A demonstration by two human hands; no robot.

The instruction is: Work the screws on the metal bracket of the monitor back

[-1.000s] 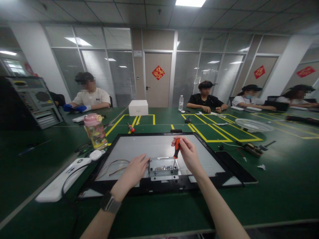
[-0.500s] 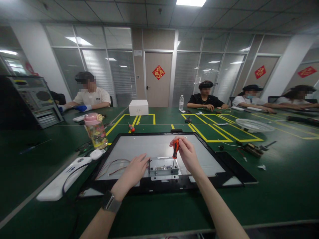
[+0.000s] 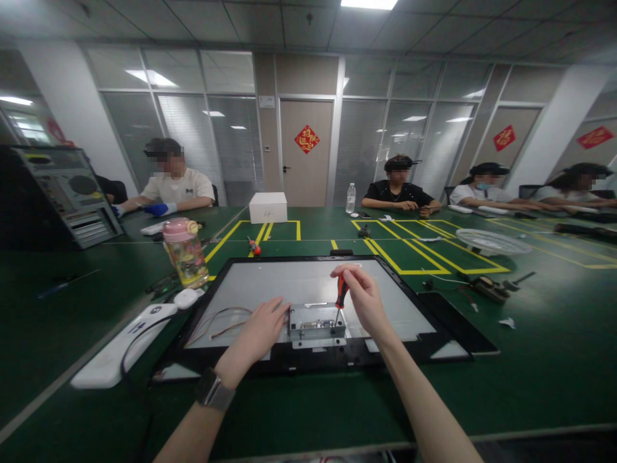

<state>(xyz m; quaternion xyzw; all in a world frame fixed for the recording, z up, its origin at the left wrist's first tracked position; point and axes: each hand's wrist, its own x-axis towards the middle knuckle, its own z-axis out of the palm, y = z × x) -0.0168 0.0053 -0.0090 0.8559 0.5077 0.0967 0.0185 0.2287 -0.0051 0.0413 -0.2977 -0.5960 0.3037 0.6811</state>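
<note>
My right hand [image 3: 362, 297] is closed round the red and black handle of a screwdriver [image 3: 341, 289]. Its shaft points down, with the tip at the right part of a metal box [image 3: 304, 331] that has connector ports along it. Fingers stretched out, my left hand [image 3: 263, 328] lies flat at the box's left edge. Beneath both is a monitor panel [image 3: 395, 289] with a black frame, lying flat on the green table. A thin cable [image 3: 219, 316] crosses the panel's left side.
Left of the panel are a pink-lidded bottle [image 3: 186, 254] and a white power bank-like case [image 3: 126, 347]. A black flat panel [image 3: 457, 321] lies on the right. Farther back stands a white box [image 3: 268, 208]. Several people sit across the table, and a computer case [image 3: 62, 193] stands at far left.
My right hand and the screwdriver have shifted slightly to the right, and the handle's tilt differs a little. My left hand stays in place.
</note>
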